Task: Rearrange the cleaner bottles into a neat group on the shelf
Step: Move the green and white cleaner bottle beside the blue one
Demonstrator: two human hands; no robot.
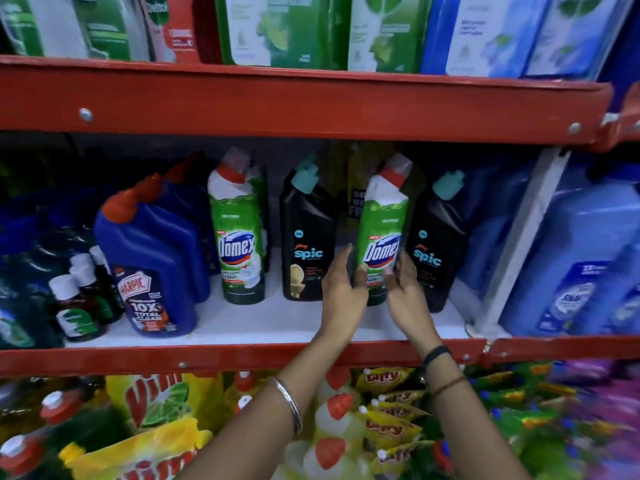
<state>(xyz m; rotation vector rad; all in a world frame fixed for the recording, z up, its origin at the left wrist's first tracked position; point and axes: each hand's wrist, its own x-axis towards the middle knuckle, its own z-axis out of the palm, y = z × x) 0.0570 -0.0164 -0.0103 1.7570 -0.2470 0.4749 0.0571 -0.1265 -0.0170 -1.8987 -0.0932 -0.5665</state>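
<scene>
- You have one view only, from the camera on your head, facing forward and a little down at the middle shelf (263, 327).
- It sits close: your forearms enter from the lower edge and the left hand (341, 299) and right hand (408, 299) land near centre.
- The wide lens also takes in the shelf above and the shelf below, bowed and blurred at the edges.

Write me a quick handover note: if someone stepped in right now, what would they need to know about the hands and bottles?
Left hand and right hand: both grip the held Domex bottle, between the two black Spic bottles.
The other Domex bottle stands left, beside the blue Harpic bottles.
Done: little; brands alternate.
Left: probably pair Domex with Domex, Spic with Spic, close gaps on the shelf.
</scene>
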